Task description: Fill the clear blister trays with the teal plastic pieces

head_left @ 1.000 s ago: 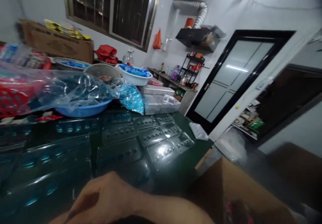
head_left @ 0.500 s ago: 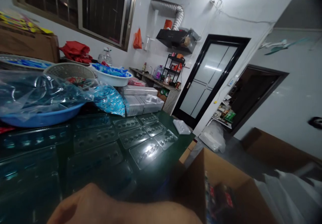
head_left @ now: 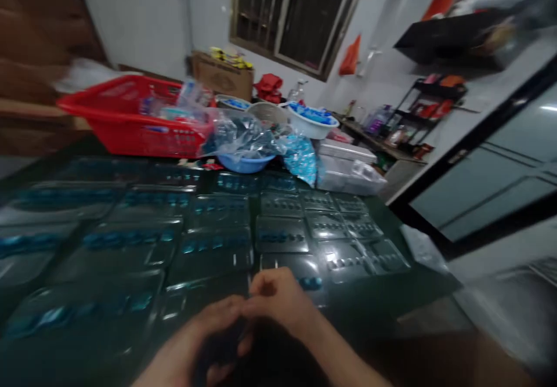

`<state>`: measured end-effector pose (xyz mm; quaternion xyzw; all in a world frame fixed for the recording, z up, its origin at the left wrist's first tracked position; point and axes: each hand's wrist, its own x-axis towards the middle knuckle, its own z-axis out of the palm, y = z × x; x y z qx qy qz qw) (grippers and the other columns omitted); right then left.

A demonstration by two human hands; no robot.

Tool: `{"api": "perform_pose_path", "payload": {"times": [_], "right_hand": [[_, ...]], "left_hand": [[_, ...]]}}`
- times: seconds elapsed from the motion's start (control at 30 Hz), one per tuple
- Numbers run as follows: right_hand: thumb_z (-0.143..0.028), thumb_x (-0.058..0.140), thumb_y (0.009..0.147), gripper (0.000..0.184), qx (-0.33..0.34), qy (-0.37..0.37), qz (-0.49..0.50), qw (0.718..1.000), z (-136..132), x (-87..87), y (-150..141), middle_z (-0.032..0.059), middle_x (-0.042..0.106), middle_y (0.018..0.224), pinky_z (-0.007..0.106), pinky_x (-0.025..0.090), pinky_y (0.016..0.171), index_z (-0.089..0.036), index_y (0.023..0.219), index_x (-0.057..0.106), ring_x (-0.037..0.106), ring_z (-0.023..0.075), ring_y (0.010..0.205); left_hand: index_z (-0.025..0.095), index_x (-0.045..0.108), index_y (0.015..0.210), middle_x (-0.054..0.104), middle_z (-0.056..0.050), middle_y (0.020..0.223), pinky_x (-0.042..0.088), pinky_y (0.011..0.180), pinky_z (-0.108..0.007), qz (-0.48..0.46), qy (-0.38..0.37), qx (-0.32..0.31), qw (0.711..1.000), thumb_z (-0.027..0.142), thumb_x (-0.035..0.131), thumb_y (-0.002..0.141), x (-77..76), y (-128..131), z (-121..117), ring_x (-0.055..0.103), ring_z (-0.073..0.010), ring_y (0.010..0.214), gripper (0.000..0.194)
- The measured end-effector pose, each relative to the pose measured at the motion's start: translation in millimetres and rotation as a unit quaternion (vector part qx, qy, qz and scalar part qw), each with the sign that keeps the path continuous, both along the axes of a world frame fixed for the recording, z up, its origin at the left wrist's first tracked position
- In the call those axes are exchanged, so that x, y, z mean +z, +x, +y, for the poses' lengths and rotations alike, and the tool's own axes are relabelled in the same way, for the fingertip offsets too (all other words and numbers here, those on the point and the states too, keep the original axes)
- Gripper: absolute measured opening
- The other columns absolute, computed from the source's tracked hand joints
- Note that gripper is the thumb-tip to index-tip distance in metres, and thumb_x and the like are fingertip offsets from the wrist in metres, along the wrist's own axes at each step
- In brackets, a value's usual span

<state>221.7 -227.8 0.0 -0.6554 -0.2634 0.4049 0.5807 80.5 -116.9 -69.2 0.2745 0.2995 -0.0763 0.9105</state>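
Note:
My left hand is curled near the front of the table, its fingers bent around something dark that is blurred and shadowed. My right hand meets it at the fingertips, thumb and forefinger pinched together; whatever lies between them is too small to make out. Under and beyond both hands, rows of clear plastic blister trays lie on the dark green table. Many trays on the left and in the middle hold shiny blue pieces in their row of hollows. Several trays at the right show bare hollows.
Along the back stand a red basket with packets, a blue basin under clear plastic bags, a light blue patterned bag, a white basin of blue items and stacked clear boxes. A white tray lies at the right edge.
The view has swung left from the door and the cardboard box to the table. One blurred hand was at the bottom before; now both hands are together over the trays.

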Motion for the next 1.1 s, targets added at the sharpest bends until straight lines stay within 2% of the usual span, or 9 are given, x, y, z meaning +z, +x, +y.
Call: {"api": "perform_pose_path", "payload": {"times": [0.07, 0.1, 0.17, 0.3, 0.37, 0.47, 0.73, 0.97, 1.1], "right_hand": [[-0.034, 0.072, 0.055, 0.027, 0.02, 0.011, 0.024, 0.999, -0.9, -6.4, -0.6, -0.0059, 0.048, 0.053, 0.017, 0.034, 0.047, -0.014, 0.06, 0.054, 0.045, 0.0055, 0.048], [-0.032, 0.071, 0.057, 0.026, 0.026, 0.008, 0.028, 0.999, -1.9, -8.1, -1.6, -0.006, 0.048, 0.053, 0.017, 0.033, 0.046, -0.014, 0.06, 0.053, 0.043, 0.0052, 0.047], [-0.028, 0.069, 0.059, 0.022, 0.018, -0.002, 0.005, 1.0, -3.8, -8.2, -4.9, -0.0063, 0.046, 0.054, 0.016, 0.031, 0.045, -0.015, 0.062, 0.052, 0.042, 0.0053, 0.048], [-0.017, 0.064, 0.064, 0.014, -0.041, 0.005, -0.147, 0.988, -3.4, 1.9, -10.8, -0.0055, 0.047, 0.062, 0.018, 0.035, 0.048, -0.019, 0.069, 0.052, 0.045, 0.0074, 0.055], [-0.016, 0.061, 0.067, 0.008, -0.031, 0.018, -0.23, 0.972, -1.9, 8.5, -10.7, -0.0037, 0.049, 0.067, 0.019, 0.038, 0.051, -0.019, 0.07, 0.054, 0.047, 0.0085, 0.058], [-0.017, 0.062, 0.068, 0.006, 0.014, 0.023, -0.295, 0.955, -0.1, 14.6, -5.9, -0.0018, 0.053, 0.071, 0.021, 0.04, 0.054, -0.02, 0.071, 0.057, 0.05, 0.01, 0.06], [-0.017, 0.06, 0.069, 0.009, -0.012, -0.02, -0.276, 0.961, 5.4, 8.5, 0.0, -0.0038, 0.053, 0.064, 0.022, 0.041, 0.055, -0.02, 0.077, 0.055, 0.05, 0.01, 0.058], [-0.011, 0.051, 0.072, 0.014, -0.005, 0.045, -0.322, 0.946, 3.2, 7.8, -6.6, 0.0, 0.053, 0.076, 0.021, 0.041, 0.053, -0.018, 0.084, 0.054, 0.05, 0.0096, 0.059], [-0.018, 0.053, 0.074, 0.01, -0.015, 0.011, -0.353, 0.935, 4.0, 9.6, 19.7, -0.0002, 0.056, 0.072, 0.021, 0.042, 0.053, -0.018, 0.083, 0.054, 0.053, 0.0105, 0.059]], "left_hand": [[0.014, 0.056, 0.073, 0.055, -0.004, 0.054, 0.022, 0.033, -0.013, -0.066, -0.012, -0.054, 0.996, 0.028, 0.053, 0.075, 43.9, 16.3, -0.4, 0.045, -0.0066, 0.042, 0.014], [0.014, 0.054, 0.069, 0.054, -0.003, 0.053, 0.019, 0.032, -0.013, -0.082, -0.017, -0.056, 0.995, 0.028, 0.052, 0.076, 57.9, 22.9, -1.6, 0.04, -0.0046, 0.038, 0.015], [0.015, 0.052, 0.068, 0.052, -0.002, 0.053, 0.017, 0.033, -0.012, -0.091, -0.033, -0.026, 0.995, 0.026, 0.052, 0.075, 69.1, 29.8, -4.5, 0.041, -0.0045, 0.04, 0.012], [0.017, 0.05, 0.072, 0.051, -0.001, 0.058, 0.019, 0.034, -0.011, -0.072, -0.074, 0.014, 0.995, 0.025, 0.055, 0.073, 55.8, 27.6, -5.5, 0.048, -0.0073, 0.048, 0.009], [0.017, 0.05, 0.074, 0.051, -0.001, 0.06, 0.02, 0.034, -0.011, -0.067, -0.081, 0.022, 0.994, 0.025, 0.056, 0.072, 50.5, 26.2, -3.7, 0.05, -0.0083, 0.05, 0.01], [0.017, 0.05, 0.078, 0.052, -0.002, 0.065, 0.022, 0.035, -0.011, -0.067, -0.083, 0.045, 0.993, 0.025, 0.057, 0.073, 52.8, 26.9, -1.7, 0.052, -0.0091, 0.054, 0.011], [0.014, 0.053, 0.077, 0.052, -0.002, 0.054, 0.018, 0.032, -0.012, -0.062, -0.047, 0.001, 0.997, 0.035, 0.051, 0.076, 64.1, 33.9, 4.7, 0.044, -0.0055, 0.039, 0.021], [0.019, 0.051, 0.082, 0.051, 0.001, 0.061, 0.024, 0.034, -0.013, -0.045, -0.027, 0.056, 0.997, 0.026, 0.058, 0.071, 58.0, 39.1, 4.1, 0.051, -0.0087, 0.05, 0.014], [0.018, 0.053, 0.088, 0.051, 0.0, 0.068, 0.021, 0.033, -0.014, -0.045, -0.029, 0.059, 0.997, 0.03, 0.056, 0.073, 61.2, 44.6, 6.0, 0.049, -0.0085, 0.05, 0.019]]}}
